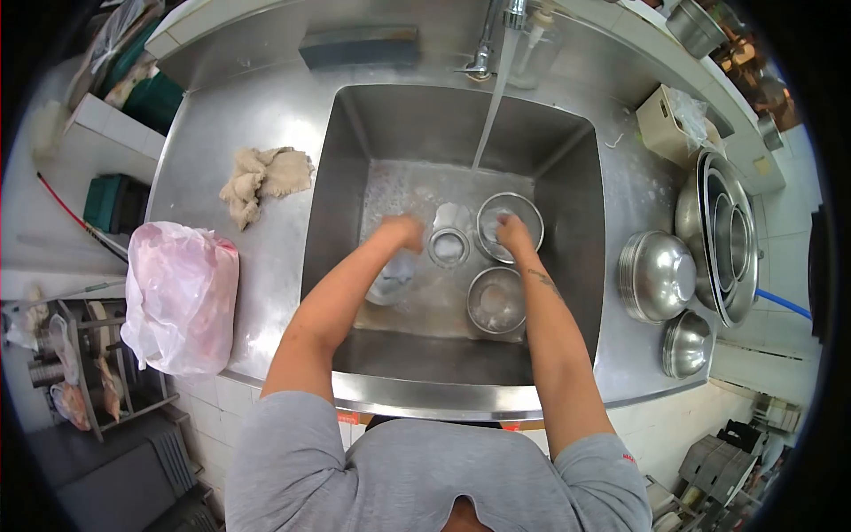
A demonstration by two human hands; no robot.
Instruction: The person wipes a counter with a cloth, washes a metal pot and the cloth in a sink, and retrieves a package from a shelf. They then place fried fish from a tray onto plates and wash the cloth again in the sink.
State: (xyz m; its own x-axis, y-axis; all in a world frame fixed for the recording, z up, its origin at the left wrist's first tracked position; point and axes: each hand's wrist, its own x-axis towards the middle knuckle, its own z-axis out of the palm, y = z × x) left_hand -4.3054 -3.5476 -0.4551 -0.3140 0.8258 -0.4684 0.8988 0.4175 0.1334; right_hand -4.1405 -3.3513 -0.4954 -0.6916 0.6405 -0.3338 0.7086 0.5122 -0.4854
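One metal bowl [491, 221], right side of the sink [434, 359]: likely was light, stiff, slippery; its rim offered best hold. My right hand [512, 232] was inside; my left hand [404, 233] blurred, apart. Fingers spread or pinching: I couldn't tell.

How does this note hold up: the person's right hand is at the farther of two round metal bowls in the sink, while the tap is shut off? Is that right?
Not about the tap: the head view shows it running, with water streaming into the sink. The right hand is indeed at the farther round metal bowl.
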